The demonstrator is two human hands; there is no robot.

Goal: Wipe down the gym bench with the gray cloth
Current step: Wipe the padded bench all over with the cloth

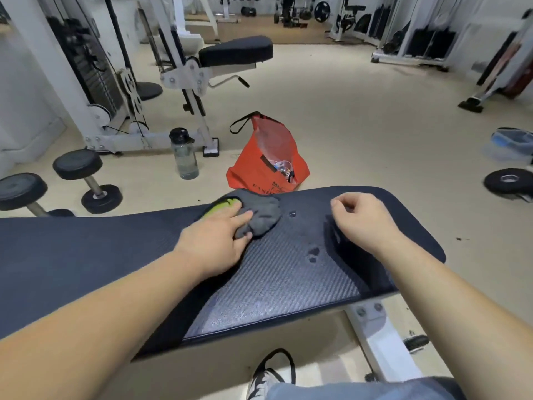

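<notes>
A dark padded gym bench (pixel 274 272) runs across the lower view, its textured top bare but for a few small dark spots just right of the grip and a small round hole beyond them. It stands on a pale beige floor in a gym, with white machines, a weight stack and a second black pad farther back. The left hand (pixel 219 238) lies palm down on the bench, forearm reaching in from the lower left, its fingers spread flat and pressing on the near left part of the gray cloth (pixel 262 213); whether the thumb is tucked under the cloth cannot be told. The cloth is bunched into a mound on the bench top close to the far edge, with a strip of yellow-green (pixel 223 206) showing just left of the fingers. The right hand (pixel 363 219) hovers or rests lightly over the bench well to the right of the grip, loosely curled, thumb and forefinger nearly meeting, holding nothing visible. Past the far edge, just beyond the cloth, an orange bag (pixel 268 160) stands open on the floor, with a water bottle (pixel 184 154) to its left and dumbbells (pixel 83 180) farther left. To the right of the grip the bench top continues to its rounded end; to the left it stretches long and bare.
</notes>
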